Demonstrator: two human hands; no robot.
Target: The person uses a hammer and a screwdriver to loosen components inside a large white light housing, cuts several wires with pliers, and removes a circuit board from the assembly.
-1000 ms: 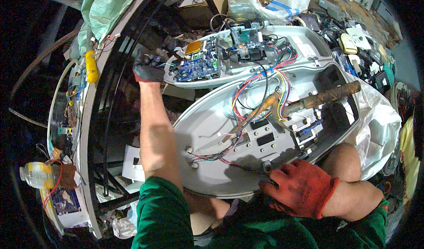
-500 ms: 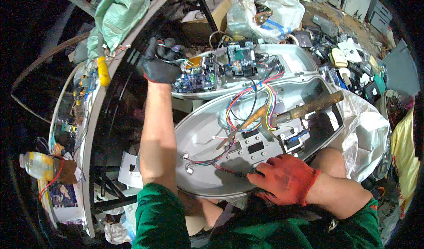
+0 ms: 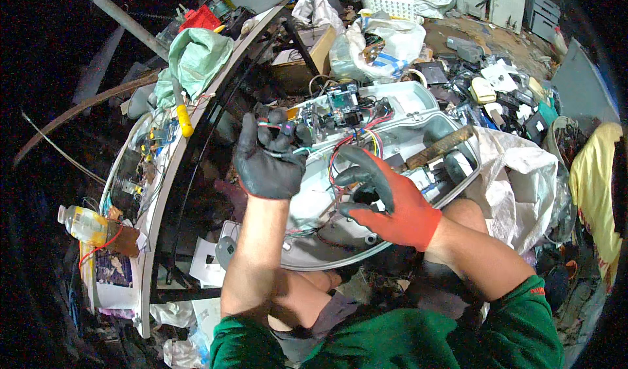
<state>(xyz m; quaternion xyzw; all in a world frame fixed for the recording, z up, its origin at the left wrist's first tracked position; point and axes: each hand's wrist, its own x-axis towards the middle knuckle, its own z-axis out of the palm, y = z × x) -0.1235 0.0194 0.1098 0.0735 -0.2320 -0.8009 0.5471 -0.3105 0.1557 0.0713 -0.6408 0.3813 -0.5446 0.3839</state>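
Observation:
My left hand (image 3: 269, 167), in a dark grey glove, is raised with its fingers curled round some thin wires (image 3: 302, 151), whose far ends I cannot follow. Beneath and beside it lies an opened grey plastic casing (image 3: 309, 202) in two long halves. Over the near half hovers my right hand (image 3: 399, 205), in a red glove with dark fingers, its fingers spread and nothing held. A bundle of coloured wires (image 3: 376, 141) runs between the halves. The far half carries circuit boards (image 3: 341, 99). A brown rod-like handle (image 3: 439, 148) rests across the near half.
On the left a table edge (image 3: 171, 163) holds a yellow-handled tool (image 3: 184, 122), a green cloth (image 3: 199, 58) and a plastic bottle (image 3: 84, 222). A white sack (image 3: 517, 186) lies right of the casing. Electronic scrap (image 3: 484, 104) is heaped beyond it.
My right hand has lifted off the casing's near rim, moved up and left, and opened. My left hand has come nearer, closer to my right, still curled round the wires. The view has shifted.

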